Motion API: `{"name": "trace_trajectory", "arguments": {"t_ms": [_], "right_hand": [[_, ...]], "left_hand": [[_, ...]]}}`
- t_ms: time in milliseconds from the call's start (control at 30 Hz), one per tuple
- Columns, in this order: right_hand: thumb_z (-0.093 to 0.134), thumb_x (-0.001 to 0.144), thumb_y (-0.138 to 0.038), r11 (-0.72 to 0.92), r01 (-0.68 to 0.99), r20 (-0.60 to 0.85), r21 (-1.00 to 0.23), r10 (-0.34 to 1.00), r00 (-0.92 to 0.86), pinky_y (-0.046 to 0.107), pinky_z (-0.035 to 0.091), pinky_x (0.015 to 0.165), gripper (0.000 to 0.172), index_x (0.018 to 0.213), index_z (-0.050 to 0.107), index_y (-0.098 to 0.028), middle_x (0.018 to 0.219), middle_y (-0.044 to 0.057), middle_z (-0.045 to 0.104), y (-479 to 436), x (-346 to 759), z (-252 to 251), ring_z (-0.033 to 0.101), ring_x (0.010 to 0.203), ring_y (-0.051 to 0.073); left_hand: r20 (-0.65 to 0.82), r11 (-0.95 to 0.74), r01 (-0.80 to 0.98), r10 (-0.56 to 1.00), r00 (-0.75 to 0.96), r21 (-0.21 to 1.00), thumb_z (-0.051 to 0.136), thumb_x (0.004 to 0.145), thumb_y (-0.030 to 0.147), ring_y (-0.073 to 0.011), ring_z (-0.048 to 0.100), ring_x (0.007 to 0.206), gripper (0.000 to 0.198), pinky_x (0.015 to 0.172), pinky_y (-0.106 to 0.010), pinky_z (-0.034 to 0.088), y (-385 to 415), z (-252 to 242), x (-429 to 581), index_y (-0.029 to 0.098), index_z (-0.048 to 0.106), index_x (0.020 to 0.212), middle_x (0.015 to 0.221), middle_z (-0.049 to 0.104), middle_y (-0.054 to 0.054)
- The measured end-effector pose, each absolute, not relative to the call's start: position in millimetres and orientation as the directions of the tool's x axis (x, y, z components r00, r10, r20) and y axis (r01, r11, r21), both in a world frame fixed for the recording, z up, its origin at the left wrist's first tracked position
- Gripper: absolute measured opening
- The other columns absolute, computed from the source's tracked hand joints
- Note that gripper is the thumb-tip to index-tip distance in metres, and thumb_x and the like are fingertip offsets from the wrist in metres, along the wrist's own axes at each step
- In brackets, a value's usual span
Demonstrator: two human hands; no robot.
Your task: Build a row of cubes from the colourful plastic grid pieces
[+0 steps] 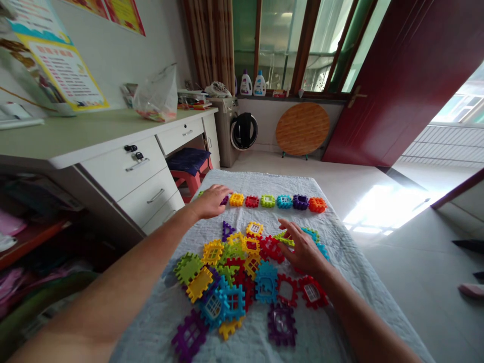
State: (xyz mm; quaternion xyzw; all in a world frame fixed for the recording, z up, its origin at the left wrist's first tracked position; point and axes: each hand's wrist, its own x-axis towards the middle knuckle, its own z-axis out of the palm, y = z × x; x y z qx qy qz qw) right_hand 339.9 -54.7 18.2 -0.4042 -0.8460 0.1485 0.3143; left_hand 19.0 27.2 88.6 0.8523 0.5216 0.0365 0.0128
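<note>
Far back on the cloth-covered table, my left hand [212, 201] is closed around a purple block cube [224, 200], its fingers partly covering it. To the right of that cube, a row runs on with a yellow cube [236, 199], a red cube [252, 201], a green cube [267, 201], a light blue cube [284, 201], a dark purple cube [301, 202] and an orange cube [317, 204]. My right hand [302, 247] hovers with fingers apart over the loose pile, beside a red panel [273, 249]. Notched plastic panels lie heaped there, among them a blue panel [266, 282] and a purple panel [282, 324].
A pale blue cloth [242, 181] covers the table. At left stands a white desk [124, 171] with drawers and a plastic bag [159, 96] on top. A stool [191, 164], a washing machine [227, 131] and a folded round table [302, 128] are beyond; a red door [393, 75] is at right.
</note>
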Motion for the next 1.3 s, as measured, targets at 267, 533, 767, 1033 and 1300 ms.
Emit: {"name": "trace_trajectory", "arguments": {"t_ms": [267,533,767,1033,1300], "right_hand": [[0.055,0.083,-0.022,0.646,0.641,0.368,-0.414,0.763,-0.531,0.036,0.048,0.081,0.032,0.115,0.057,-0.020,0.100,0.009,0.064,-51.8,338.5,15.3,0.059,0.092,0.021],[0.058,0.081,-0.019,0.675,0.633,0.315,-0.380,0.738,-0.597,0.035,0.043,0.080,0.005,0.084,0.062,-0.019,0.085,0.004,0.061,-53.7,333.9,21.6,0.056,0.084,0.018],[0.057,0.084,-0.025,0.694,0.611,0.390,-0.382,0.720,-0.575,0.038,0.043,0.082,0.012,0.092,0.063,-0.019,0.094,0.008,0.063,-61.3,322.6,30.2,0.055,0.089,0.021],[0.051,0.091,-0.030,0.795,0.473,0.327,-0.380,0.594,-0.735,0.044,0.038,0.094,0.023,0.111,0.061,-0.027,0.116,0.005,0.063,-79.7,284.5,36.2,0.050,0.108,0.024],[0.054,0.086,-0.020,0.744,0.528,0.312,-0.410,0.658,-0.685,0.039,0.043,0.086,0.021,0.107,0.058,-0.021,0.096,0.006,0.064,-78.7,287.3,31.5,0.052,0.096,0.022]], "left_hand": [[-0.178,-0.372,0.889,0.888,0.424,0.267,0.046,0.079,0.025,-0.0211,0.046,0.125,0.049,0.107,-0.028,0.031,-60.7,86.3,13.3,0.021,0.052,0.128,0.133,0.054,-0.006],[-0.119,-0.254,0.868,0.936,0.332,0.427,0.050,0.079,0.037,-0.0222,0.043,0.129,0.050,0.109,-0.030,0.031,-104.0,81.6,8.3,0.028,0.053,0.127,0.136,0.053,-0.001],[0.089,-0.115,0.760,0.993,0.076,0.639,0.050,0.080,0.043,-0.0221,0.057,0.114,0.042,0.098,-0.032,0.045,-89.5,32.0,-17.3,0.022,0.058,0.116,0.123,0.062,-0.005],[0.084,-0.069,0.592,0.996,0.002,0.803,0.055,0.077,0.045,-0.0208,0.065,0.093,0.037,0.087,-0.032,0.052,-79.9,10.5,-25.0,0.020,0.062,0.103,0.099,0.070,-0.005],[0.088,-0.085,0.614,0.996,0.025,0.784,0.055,0.078,0.040,-0.0200,0.065,0.085,0.033,0.078,-0.031,0.052,-81.1,12.5,-18.8,0.019,0.062,0.102,0.094,0.070,-0.005]]}}
